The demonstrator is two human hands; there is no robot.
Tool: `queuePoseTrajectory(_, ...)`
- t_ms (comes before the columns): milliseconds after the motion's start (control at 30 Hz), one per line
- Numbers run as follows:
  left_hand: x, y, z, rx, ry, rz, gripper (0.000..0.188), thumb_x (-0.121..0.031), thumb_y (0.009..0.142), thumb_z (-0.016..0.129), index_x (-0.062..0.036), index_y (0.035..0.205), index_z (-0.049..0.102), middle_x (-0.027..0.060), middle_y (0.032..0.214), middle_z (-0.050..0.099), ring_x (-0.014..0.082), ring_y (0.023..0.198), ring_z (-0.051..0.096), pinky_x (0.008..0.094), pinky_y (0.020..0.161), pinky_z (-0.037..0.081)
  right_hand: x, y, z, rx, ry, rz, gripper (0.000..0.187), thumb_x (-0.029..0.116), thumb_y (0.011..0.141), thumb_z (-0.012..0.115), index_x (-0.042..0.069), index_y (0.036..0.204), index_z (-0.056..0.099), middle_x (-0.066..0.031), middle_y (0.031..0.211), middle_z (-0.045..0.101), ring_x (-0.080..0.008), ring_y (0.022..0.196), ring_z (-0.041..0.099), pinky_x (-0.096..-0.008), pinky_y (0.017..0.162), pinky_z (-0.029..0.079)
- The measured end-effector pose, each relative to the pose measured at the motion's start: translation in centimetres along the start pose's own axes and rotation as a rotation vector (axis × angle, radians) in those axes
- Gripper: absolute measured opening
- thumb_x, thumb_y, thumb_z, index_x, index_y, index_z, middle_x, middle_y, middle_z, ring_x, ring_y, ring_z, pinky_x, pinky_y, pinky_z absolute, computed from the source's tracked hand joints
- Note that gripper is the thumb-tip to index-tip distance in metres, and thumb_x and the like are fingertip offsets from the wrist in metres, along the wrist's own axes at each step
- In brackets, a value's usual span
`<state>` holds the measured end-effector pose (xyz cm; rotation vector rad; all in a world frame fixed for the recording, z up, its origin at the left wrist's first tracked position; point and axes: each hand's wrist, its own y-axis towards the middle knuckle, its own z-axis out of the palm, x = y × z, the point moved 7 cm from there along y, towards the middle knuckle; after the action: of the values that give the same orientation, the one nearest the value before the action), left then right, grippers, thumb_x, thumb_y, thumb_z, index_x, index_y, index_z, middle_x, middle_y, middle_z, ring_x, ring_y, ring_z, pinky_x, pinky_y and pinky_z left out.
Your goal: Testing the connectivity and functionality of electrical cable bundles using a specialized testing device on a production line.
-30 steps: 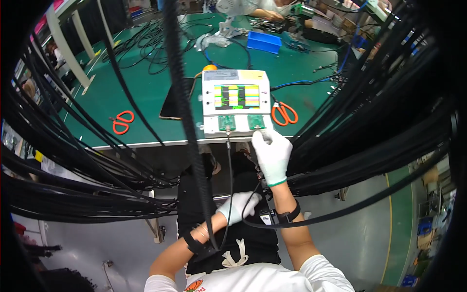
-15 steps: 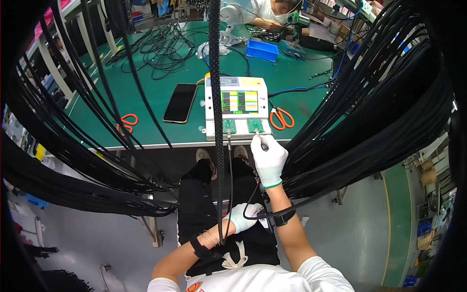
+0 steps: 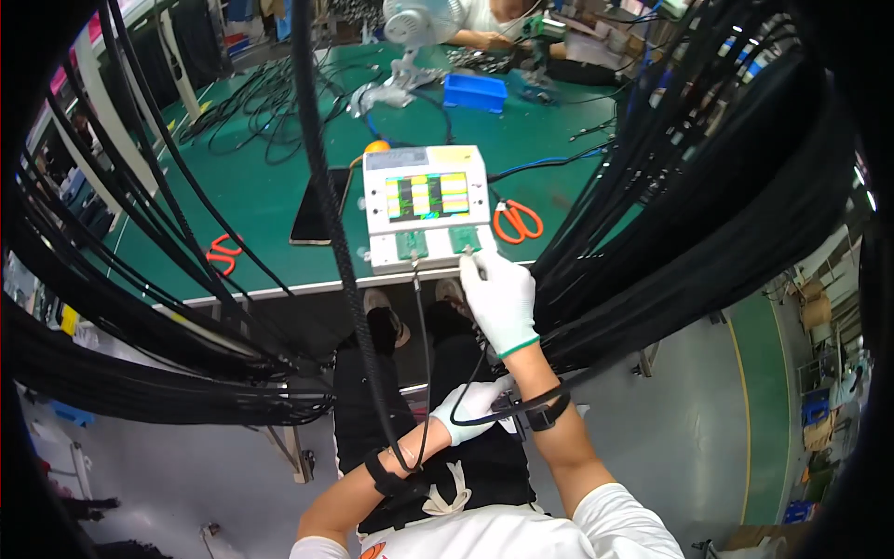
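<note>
My right hand [image 3: 500,296], in a white glove with a green cuff, pinches a cable connector [image 3: 468,252] at the right-hand green circuit board [image 3: 465,238] of a white test box [image 3: 426,191]. A second cable [image 3: 423,317] is plugged in at the left-hand green board [image 3: 412,245] and hangs down past the table edge. Low over my lap, my gloved left hand [image 3: 470,408] is closed beside my right forearm. Its fingertips are partly hidden by a black cable looping over them, and what they hold is unclear. The box's lit screen shows coloured cells.
Thick bundles of black cables hang at left [image 3: 177,387] and right [image 3: 708,233]. On the green table [image 3: 251,182] lie a dark phone [image 3: 315,212], orange-handled scissors [image 3: 518,222], another orange-handled tool [image 3: 223,253] and a blue bin [image 3: 475,92]. A fan [image 3: 410,33] stands near a person working opposite.
The view has shifted, so the table and box sit further left. My right hand stays at the right-hand board, fingers slightly more extended. The screen's coloured cells look different. My left hand remains low.
</note>
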<state>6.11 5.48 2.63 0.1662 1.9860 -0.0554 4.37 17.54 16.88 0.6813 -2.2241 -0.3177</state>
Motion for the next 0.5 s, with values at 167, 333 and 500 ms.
queuePoseTrajectory(167, -6.5, -3.6, -12.2, -0.71, -0.452, 0.404, 0.035, -0.018, 0.101, 0.047, -0.0034, 0.13, 0.057, 0.0144, 0.09, 0.071, 0.0198, 0.071, 0.059, 0.0304, 0.067, 0.046, 11.4, -1.8, -12.9, -0.096, -0.173, -0.752, 0.03, 0.02, 0.08, 0.078, 0.007, 0.106, 0.072, -0.011, 0.086, 0.069, -0.0273, 0.073, 0.066, -0.0361, 0.066, 0.054)
queuePoseTrajectory(333, -2.3, -6.6, -20.7, -1.002, -1.431, 0.164, 0.039, -0.024, 0.106, 0.041, 0.0033, 0.133, 0.052, 0.0095, 0.078, 0.065, 0.0036, 0.035, 0.027, 0.0212, 0.029, 0.023, 19.7, -0.6, -28.7, -0.936, -0.612, -0.811, 0.019, 0.018, 0.078, 0.073, 0.008, 0.094, 0.071, -0.0079, 0.075, 0.064, -0.0232, 0.074, 0.066, -0.0356, 0.061, 0.052)
queuePoseTrajectory(500, -5.8, -2.2, -17.7, -0.686, -0.99, 0.136, 0.042, -0.026, 0.106, 0.045, 0.0057, 0.131, 0.054, 0.0078, 0.078, 0.067, 0.005, 0.038, 0.034, 0.0207, 0.034, 0.025, 23.1, 2.3, -29.4, -0.978, -0.853, -0.99, 0.016, 0.014, 0.078, 0.071, 0.006, 0.091, 0.071, -0.0089, 0.076, 0.063, -0.0244, 0.073, 0.065, -0.0365, 0.062, 0.051)
